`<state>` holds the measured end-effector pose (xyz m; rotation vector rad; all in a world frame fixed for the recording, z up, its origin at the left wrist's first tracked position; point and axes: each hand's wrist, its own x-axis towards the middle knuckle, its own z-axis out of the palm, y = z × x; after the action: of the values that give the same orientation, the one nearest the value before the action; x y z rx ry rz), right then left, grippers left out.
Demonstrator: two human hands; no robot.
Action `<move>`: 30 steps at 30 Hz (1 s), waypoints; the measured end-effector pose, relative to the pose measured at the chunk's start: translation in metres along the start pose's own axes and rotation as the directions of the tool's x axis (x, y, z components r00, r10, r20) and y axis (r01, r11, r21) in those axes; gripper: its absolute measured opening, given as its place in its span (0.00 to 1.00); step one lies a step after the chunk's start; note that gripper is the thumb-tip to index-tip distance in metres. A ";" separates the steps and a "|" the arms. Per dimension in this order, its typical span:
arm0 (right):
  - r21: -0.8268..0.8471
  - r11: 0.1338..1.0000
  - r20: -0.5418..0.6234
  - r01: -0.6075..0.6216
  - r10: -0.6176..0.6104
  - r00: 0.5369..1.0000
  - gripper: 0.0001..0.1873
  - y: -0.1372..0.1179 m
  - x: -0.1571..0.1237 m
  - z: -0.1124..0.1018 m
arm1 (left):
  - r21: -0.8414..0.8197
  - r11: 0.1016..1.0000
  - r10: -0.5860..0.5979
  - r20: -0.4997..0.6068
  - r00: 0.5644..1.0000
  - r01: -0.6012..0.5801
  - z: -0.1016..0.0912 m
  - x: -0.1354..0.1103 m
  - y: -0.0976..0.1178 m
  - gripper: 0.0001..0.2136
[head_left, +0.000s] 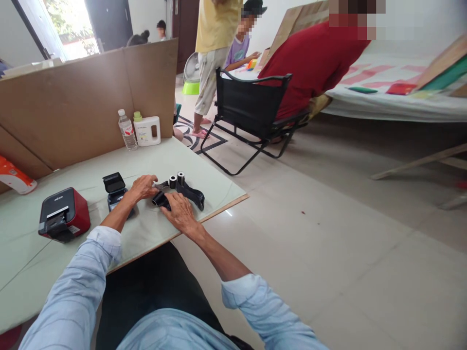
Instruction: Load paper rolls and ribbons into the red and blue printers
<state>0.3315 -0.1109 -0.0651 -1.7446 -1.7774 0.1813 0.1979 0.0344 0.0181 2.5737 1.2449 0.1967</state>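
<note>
My left hand (143, 187) reaches over the table with its fingers apart, close to a short dark strip (161, 185); whether it touches the strip is hard to see. Under the fingers of my right hand (180, 211) lies a black roll (159, 199), gripped from its near side. Two small rolls with pale ends, one roll (172, 182) and another roll (181, 178), stand just beyond. From there a loose black ribbon (192, 195) trails towards the table's right edge. Left of my left hand sits a small dark device (116, 191) with its lid raised.
A red and black printer (63, 214) stands at the left. By the cardboard partition (87, 107) are a water bottle (127, 130), a white jug (148, 131) and an orange and white bottle (15, 176). Beyond the table, a person in red (310, 63) sits in a black folding chair (251, 99).
</note>
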 end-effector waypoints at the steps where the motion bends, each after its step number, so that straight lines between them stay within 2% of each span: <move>1: -0.011 1.000 0.005 0.003 -0.002 1.000 0.20 -0.001 -0.002 -0.003 | 0.035 0.999 -0.001 0.012 1.000 0.001 -0.001 -0.003 -0.001 0.21; 5: -0.027 0.999 0.010 0.022 -0.022 1.000 0.17 -0.002 -0.007 -0.009 | 0.131 0.991 0.020 0.017 1.000 -0.022 -0.008 -0.020 -0.006 0.25; 15: 0.066 0.994 -0.071 0.088 -0.083 0.994 0.19 0.010 -0.017 -0.003 | 0.102 0.995 0.014 0.004 1.000 -0.015 -0.016 -0.036 -0.007 0.26; 20: 0.123 0.982 -0.096 0.141 -0.129 0.987 0.25 0.019 -0.022 -0.005 | 0.139 0.990 0.058 -0.160 0.985 -0.036 -0.013 -0.058 0.003 0.24; 21: 0.135 0.979 -0.105 0.151 -0.137 0.985 0.26 0.020 -0.023 -0.005 | 0.151 0.988 0.065 -0.164 0.984 -0.040 -0.011 -0.064 0.006 0.24; 26: 0.219 0.961 -0.179 0.171 -0.132 0.975 0.20 0.021 -0.021 -0.001 | 0.121 0.985 0.118 0.042 0.992 -0.122 0.006 -0.078 0.021 0.27; 30: 0.333 0.929 -0.197 0.160 -0.098 0.976 0.18 0.021 -0.019 -0.003 | 0.114 0.985 0.125 0.053 0.991 -0.131 0.020 -0.073 0.021 0.29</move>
<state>0.3496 -0.1273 -0.0798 -1.3454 -1.6118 0.2588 0.1732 -0.0386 0.0051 2.7450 1.1066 0.0922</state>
